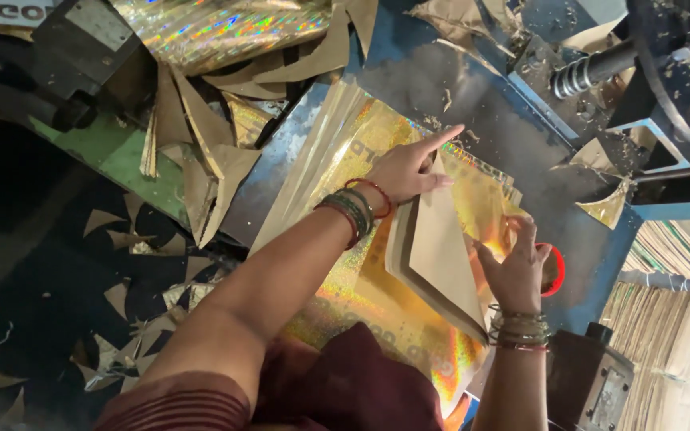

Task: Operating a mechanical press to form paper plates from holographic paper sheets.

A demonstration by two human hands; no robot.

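A stack of shiny gold holographic sheets (pixel 377 303) lies on a blue work table (pixel 441 80). My left hand (pixel 409 169) reaches across and presses on the sheets, its fingers against the upper edge of a lifted bundle of sheets (pixel 441 255) whose brown backs face up. My right hand (pixel 517 267) grips the right side of that bundle and holds it tilted above the stack. Both wrists wear several bangles.
Triangular brown and gold offcuts (pixel 209 160) lie heaped at the table's left edge and on the dark floor. A machine with a metal shaft (pixel 600 68) stands at the upper right. A red ring-shaped object (pixel 557 271) sits behind my right hand. Stacked paper (pixel 672 319) fills the right.
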